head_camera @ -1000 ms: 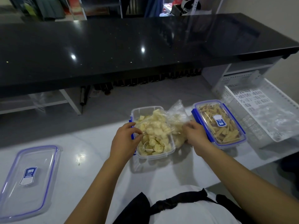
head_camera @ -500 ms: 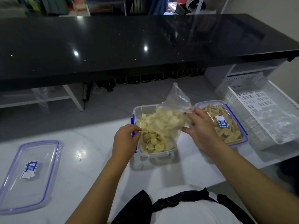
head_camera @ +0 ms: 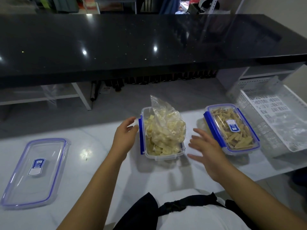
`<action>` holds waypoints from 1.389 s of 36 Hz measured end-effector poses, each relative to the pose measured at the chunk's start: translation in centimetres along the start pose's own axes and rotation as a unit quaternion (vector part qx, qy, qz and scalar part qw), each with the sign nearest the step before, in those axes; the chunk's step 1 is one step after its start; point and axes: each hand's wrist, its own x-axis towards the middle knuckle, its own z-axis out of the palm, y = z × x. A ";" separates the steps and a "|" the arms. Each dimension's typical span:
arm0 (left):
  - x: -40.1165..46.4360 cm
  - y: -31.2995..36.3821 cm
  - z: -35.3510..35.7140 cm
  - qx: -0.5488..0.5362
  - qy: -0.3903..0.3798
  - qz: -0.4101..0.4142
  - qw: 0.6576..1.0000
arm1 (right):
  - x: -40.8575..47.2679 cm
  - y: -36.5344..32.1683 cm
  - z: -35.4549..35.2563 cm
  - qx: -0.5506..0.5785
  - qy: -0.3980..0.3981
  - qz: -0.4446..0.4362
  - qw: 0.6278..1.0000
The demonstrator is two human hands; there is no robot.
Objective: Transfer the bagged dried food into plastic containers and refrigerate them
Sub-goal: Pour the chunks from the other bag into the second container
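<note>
A clear plastic bag (head_camera: 166, 125) of pale dried slices sits inside an open clear container (head_camera: 163, 156) with blue clips, at the middle of the white counter. The bag's top sticks up above the rim. My left hand (head_camera: 124, 135) is open just left of the container, fingers near its blue side clip. My right hand (head_camera: 205, 146) is open with spread fingers, just right of the container, touching nothing. A second container (head_camera: 231, 128), lidded and filled with tan dried sticks, stands to the right. A loose lid (head_camera: 35, 171) lies flat at the far left.
A white perforated basket (head_camera: 272, 120) with clear plastic in it stands at the right edge of the counter (head_camera: 93, 163). A black glossy raised counter (head_camera: 132, 44) runs across the back, with bottles under it.
Both hands have let go of the bag and drawn apart to either side. The bag, lifted and tilted half a second ago, now rests in the open container.
</note>
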 end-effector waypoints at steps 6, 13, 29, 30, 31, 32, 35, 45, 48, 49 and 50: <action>5.1 2.3 0.8 0.025 -0.115 -0.057 0.991 | -0.1 -0.2 -0.7 0.177 -0.073 0.220 0.957; 5.5 2.5 1.4 -0.005 -0.115 -0.069 0.991 | 0.7 -1.0 -1.1 0.198 -0.051 0.186 0.961; -8.8 -0.3 -2.9 0.115 -0.036 0.044 0.992 | 2.8 -4.1 -0.8 -0.287 -0.055 -0.130 0.947; -8.9 0.8 -3.1 0.121 -0.057 0.062 0.989 | 3.0 -4.7 -0.3 -0.304 -0.064 -0.143 0.940; -8.8 1.8 -3.2 0.128 -0.083 0.074 0.986 | 3.2 -5.3 0.2 -0.318 -0.081 -0.145 0.933; -8.7 2.8 -3.2 0.144 -0.108 0.092 0.979 | 3.4 -5.9 0.7 -0.335 -0.104 -0.139 0.926; -7.3 4.4 -2.1 0.212 -0.148 0.158 0.953 | 4.0 -6.8 2.5 -0.400 -0.155 -0.131 0.894; -5.4 6.5 -3.5 0.026 -0.057 0.162 0.985 | 0.2 -9.6 -0.1 -0.098 -0.127 -0.190 0.969; -5.8 6.4 -3.9 -0.017 -0.037 0.154 0.987 | -1.3 -9.0 -1.5 -0.021 -0.153 -0.169 0.973; -5.9 6.4 -3.8 -0.021 -0.036 0.155 0.987 | -1.5 -8.5 -1.8 -0.006 -0.161 -0.168 0.973; -5.9 6.4 -3.7 -0.026 -0.037 0.158 0.986 | -1.5 -8.1 -2.0 0.013 -0.167 -0.170 0.971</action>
